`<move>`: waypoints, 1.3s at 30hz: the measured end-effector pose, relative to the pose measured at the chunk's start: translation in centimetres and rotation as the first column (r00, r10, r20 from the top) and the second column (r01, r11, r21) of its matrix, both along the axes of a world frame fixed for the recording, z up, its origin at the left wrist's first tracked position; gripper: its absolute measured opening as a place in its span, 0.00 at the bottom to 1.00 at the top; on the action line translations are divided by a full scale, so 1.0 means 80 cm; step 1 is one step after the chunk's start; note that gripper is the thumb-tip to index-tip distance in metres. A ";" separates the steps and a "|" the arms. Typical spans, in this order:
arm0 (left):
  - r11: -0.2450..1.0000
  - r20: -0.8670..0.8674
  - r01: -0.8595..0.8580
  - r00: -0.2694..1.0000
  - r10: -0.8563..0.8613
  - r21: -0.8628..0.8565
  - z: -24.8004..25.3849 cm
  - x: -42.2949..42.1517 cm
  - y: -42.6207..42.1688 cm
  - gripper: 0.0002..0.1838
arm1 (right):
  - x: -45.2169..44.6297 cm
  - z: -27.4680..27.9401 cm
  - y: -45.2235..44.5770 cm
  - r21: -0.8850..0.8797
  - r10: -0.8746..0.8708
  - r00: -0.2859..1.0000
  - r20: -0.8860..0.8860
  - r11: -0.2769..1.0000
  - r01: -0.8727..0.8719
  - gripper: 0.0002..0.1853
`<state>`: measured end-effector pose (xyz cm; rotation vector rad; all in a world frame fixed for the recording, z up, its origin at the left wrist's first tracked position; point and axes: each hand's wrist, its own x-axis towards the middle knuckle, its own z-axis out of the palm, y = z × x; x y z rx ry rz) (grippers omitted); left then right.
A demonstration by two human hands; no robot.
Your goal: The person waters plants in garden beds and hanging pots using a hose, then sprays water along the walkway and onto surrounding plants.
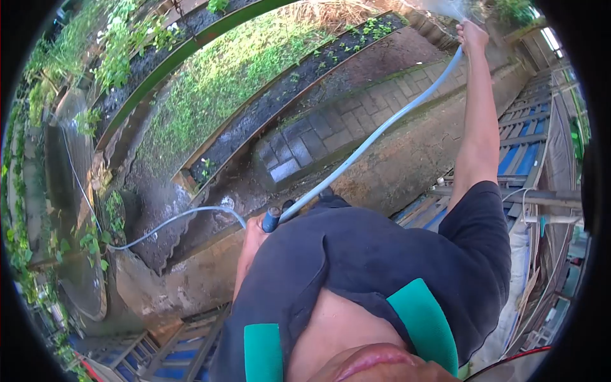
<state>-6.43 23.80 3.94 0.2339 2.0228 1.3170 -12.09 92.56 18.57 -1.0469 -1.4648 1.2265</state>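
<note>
A light blue hose (375, 135) runs across my front. My right hand (472, 37) is stretched far out at the upper right, its fingers closed round the hose near its end. A whitish blur, which looks like water spray, shows just beyond that fist. Close to my waist, my left hand (254, 234) is partly hidden by my dark shirt (382, 248). It is closed on the hose, which passes by it and trails off to the left. A short dark blue cylinder (271, 219) sticks up at this hand; what it belongs to I cannot make out.
Long soil beds (267, 108) with small seedlings flank a grassy strip (235, 83). Grey paving bricks (344, 121) and a low concrete wall (407, 162) lie nearer me. Wooden slats over blue sheeting (525, 149) stand at right. Leafy plants (118, 57) grow at upper left.
</note>
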 end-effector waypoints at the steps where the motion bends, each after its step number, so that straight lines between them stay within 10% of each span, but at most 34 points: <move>1: 0.997 0.014 -0.022 1.000 0.023 -0.069 0.007 0.002 0.005 0.11 | -0.016 -0.029 -0.013 -0.047 0.091 0.993 0.072 0.995 -0.088 0.08; 12: 0.921 0.013 -0.223 0.971 0.240 -0.320 0.016 0.044 -0.023 0.12 | -0.181 -0.282 -0.338 -0.321 0.753 0.605 0.260 0.658 -0.681 0.08; 30: 0.895 -0.022 -0.426 0.904 0.427 -0.130 -0.031 0.103 -0.141 0.14 | -0.204 -0.296 -0.757 -0.035 0.846 -0.022 0.532 -0.004 -0.999 0.11; 39: 0.910 -0.080 -0.378 0.926 0.370 -0.170 -0.028 0.063 -0.146 0.13 | -0.190 -0.289 -0.690 0.005 0.796 0.252 0.551 0.298 -0.954 0.11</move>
